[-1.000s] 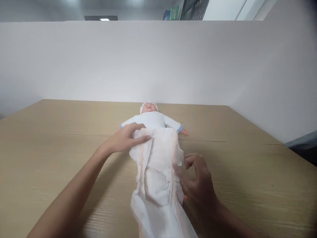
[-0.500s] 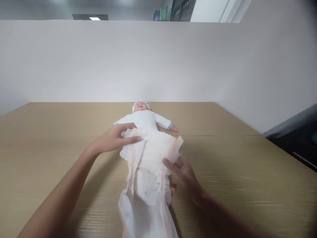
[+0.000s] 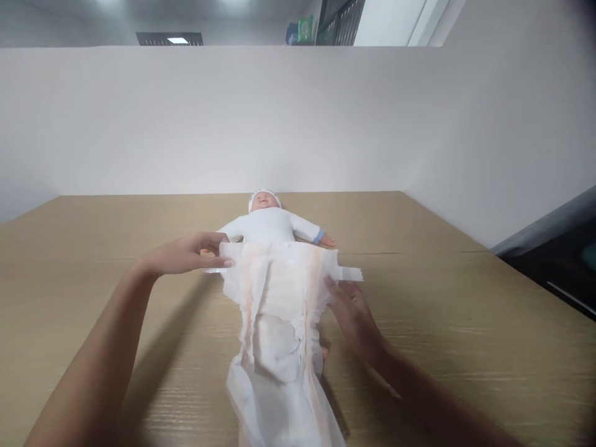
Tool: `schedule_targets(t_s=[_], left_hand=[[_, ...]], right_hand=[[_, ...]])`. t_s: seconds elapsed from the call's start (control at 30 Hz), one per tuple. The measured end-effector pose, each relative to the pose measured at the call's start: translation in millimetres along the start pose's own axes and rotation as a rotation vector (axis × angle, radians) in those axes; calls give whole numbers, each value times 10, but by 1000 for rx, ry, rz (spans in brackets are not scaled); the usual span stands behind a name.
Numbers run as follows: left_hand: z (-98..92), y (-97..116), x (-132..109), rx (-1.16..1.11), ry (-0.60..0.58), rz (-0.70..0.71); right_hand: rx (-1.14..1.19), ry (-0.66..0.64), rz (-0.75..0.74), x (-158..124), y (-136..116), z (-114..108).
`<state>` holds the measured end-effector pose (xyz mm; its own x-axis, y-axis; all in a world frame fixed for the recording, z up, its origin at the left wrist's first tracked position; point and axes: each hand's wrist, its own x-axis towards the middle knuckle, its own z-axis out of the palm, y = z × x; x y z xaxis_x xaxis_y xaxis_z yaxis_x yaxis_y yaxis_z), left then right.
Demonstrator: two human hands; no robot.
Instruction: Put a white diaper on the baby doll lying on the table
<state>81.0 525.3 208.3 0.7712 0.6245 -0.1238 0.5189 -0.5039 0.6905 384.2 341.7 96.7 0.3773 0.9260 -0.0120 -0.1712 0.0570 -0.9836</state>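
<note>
A white diaper (image 3: 284,273) is opened out lengthwise in front of me, its inner side up and its ruffled edges showing. My left hand (image 3: 198,253) pinches its far left corner between thumb and fingers. At the far right corner, my right hand (image 3: 351,307) grips the edge below a side tab (image 3: 350,274) that sticks out. Beyond the diaper a baby doll (image 3: 269,225) lies on its back in a white top with blue cuffs and a white cap. The diaper hides most of the doll's lower body.
The wooden table (image 3: 442,323) reaches back to a pale wall (image 3: 209,118). A dark object (image 3: 554,254) stands beyond the table's right edge. Above the wall, a green package (image 3: 305,29) shows in the distance.
My left hand has moved left and drawn the diaper's left corner outward. The diaper's far end is now spread wider and flatter, and its right tab sticks straight out.
</note>
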Motion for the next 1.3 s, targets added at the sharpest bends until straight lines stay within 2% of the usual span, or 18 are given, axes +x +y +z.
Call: schedule_targets(t_s=[0.1,0.27,0.4,0.57,0.63,0.73,0.83,0.9,1.0,1.13,1.3], left_hand=[[-23,-56,5,-42,-84,-31],[-15,-67,25,-34,-94,-24],[11,-72,55,-48,-88,-30],[117,-75,130,57,23,-76],[195,-55,180,79,58,-21],[350,-3,261,148,102,116],[527,36,312,335,101,259],[639,24,327,479,102,301],[781,-53,339,620,89,306],[942,-153,340,637,73,314],[1150,-148,261,679,112,496]], right_hand=[[-61,-49,82,-57,-14,17],[-69,-157,231,-157,4,52],[-50,-137,206,-177,17,65],[-74,-83,64,-215,-72,90],[-80,-78,63,-284,-136,89],[-112,-60,139,-443,-201,40],[-113,-63,187,-600,-186,-64],[-84,-39,203,-667,-141,-143],[-73,37,214,-696,-57,-239],[-119,59,166,-664,62,-304],[-158,76,146,-643,185,-333]])
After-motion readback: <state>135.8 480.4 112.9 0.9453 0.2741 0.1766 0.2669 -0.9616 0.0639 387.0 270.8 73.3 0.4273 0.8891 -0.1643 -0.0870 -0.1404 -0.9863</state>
